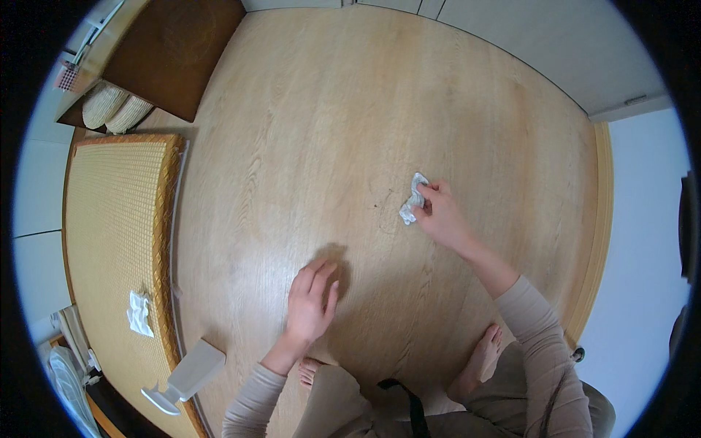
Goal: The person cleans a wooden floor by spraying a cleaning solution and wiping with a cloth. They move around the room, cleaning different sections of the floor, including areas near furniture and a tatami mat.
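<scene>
A crumpled, greyish-white tissue or wipe (412,203) is pinched between the fingers and thumb of my right hand (438,211), low over the wood-look floor (339,137). Dark specks and fine hair-like strands lie on the floor just left of it. My left hand (313,301) hovers palm down over the floor, nearer to my body, fingers slightly spread and holding nothing. Its shadow falls beside the fingertips. At the lower left stands a white spray bottle (198,368), by the edge of a woven mat. Another white tissue (140,313) lies on that mat.
The woven mat (115,219), on a low raised base, runs along the left side. A dark brown cabinet (164,52) with light slippers (112,107) in its lower opening stands at the upper left. Pale doors border the top, a white wall the right. My bare feet are at the bottom.
</scene>
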### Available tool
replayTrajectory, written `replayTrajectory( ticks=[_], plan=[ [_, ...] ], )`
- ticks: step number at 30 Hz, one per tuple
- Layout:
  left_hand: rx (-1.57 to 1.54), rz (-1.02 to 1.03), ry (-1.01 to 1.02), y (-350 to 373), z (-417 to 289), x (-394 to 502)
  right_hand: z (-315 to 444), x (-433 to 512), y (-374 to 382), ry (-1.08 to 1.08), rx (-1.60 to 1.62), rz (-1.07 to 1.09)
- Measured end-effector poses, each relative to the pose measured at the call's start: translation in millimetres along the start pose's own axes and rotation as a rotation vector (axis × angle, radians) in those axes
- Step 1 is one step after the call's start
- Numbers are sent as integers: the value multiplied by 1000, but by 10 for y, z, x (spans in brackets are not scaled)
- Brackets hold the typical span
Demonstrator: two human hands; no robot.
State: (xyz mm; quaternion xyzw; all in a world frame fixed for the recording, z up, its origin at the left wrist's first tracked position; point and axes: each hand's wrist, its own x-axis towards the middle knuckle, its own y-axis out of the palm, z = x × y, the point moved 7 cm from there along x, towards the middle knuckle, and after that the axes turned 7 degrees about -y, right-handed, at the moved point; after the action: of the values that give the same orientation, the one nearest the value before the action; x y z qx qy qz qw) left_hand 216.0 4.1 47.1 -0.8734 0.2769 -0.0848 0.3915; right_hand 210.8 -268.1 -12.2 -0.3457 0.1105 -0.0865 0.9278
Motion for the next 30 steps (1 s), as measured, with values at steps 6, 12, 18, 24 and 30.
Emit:
replayTrajectory(
  ticks=[6,12,18,24,30],
  plan=[
    [181,26,158,294,-119,557,128,-42,48,43,171,48],
    [103,130,-85,498,-166,1064,183,-100,20,-161,-110,45],
    [-9,88,20,711,-166,1218,237,-104,16,-292,-98,25],
    [-111,53,-4,818,-150,1349,334,-15,167,-325,-28,36],
    [-211,48,49,834,-121,1372,461,89,189,-328,-18,0]
  ],
)
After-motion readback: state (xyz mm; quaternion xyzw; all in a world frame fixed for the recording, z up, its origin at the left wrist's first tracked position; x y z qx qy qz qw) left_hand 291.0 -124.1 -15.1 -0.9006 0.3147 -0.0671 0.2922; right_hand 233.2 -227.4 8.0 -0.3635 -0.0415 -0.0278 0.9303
